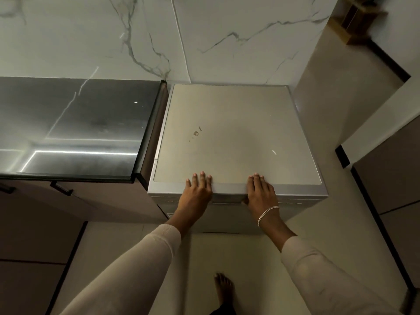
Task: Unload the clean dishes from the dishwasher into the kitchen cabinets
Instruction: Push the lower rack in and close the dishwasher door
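The dishwasher (236, 133) stands at centre right of the frame, seen from above, its door closed and its flat top bare but for a small brown smudge. Both hands lie on its front edge, near the middle of the frame.

The left hand (198, 188) rests with fingers straight and close together, flat on the top; its thumb is out of sight. The right hand (260, 189) lies just beside it, fingers likewise flat over the edge, thumb tucked under the front lip (so it pinches that edge). A bracelet (268, 214) circles the right wrist. Both arms reach up from the bottom of the frame in pale sleeves (145, 253).

A dark glossy counter (68, 123) fills the left, just beside the dishwasher, with a cabinet handle (61, 188) below. A marble wall (227, 42) spans the top. A bare foot (223, 289) shows at bottom centre.
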